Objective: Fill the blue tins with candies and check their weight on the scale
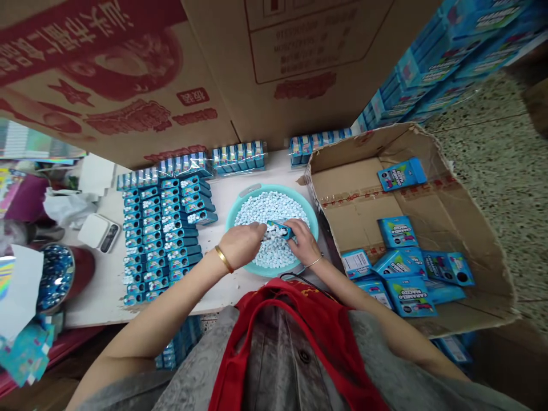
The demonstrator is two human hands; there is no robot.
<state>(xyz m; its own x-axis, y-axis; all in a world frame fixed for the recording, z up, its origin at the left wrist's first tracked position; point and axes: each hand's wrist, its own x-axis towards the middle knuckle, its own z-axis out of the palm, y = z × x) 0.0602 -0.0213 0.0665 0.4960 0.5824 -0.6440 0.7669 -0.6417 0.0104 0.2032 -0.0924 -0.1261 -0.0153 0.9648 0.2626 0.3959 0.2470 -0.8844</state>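
Right fingers curl around a blue box above the basin.

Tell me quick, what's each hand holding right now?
Left hand: closed; can't tell if it's holding anything.
Right hand: closed, holding a small blue box.

A white table bears a turquoise basin, blue boxes in rows and a white scale.

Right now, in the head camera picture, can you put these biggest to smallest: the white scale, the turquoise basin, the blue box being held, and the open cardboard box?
1. Open cardboard box
2. Turquoise basin
3. White scale
4. Held blue box, partly covered but clearly looking smallest
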